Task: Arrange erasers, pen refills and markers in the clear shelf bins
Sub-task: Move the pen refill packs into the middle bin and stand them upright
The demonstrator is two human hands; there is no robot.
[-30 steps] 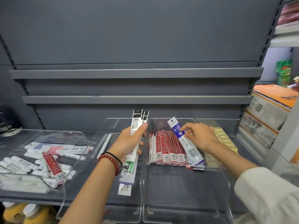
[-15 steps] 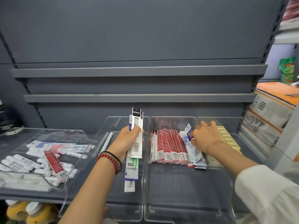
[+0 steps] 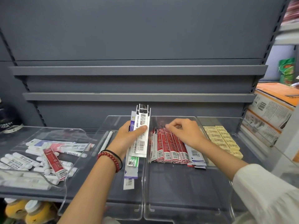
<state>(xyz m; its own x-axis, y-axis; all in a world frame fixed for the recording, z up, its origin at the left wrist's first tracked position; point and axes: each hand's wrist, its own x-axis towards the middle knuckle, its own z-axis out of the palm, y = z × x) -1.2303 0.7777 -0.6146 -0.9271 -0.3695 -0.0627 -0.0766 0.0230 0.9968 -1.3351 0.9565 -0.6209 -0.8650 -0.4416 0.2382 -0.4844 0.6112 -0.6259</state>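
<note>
Refill packs [image 3: 142,131]: sheaf gripped upright in your left hand [image 3: 129,136]. Red refill row [image 3: 169,147], clear bin [image 3: 186,188]: right hand [image 3: 186,135] curled on top edges, grip unclear. Square the tops, then slot the sheaf alongside.

Clear glossy plastic bins [image 3: 103,126] sit on matt grey metal shelves [image 3: 139,97]. Refill packets [image 3: 169,147] look shiny plastic; the boxes [image 3: 267,113] are printed cardboard.
</note>
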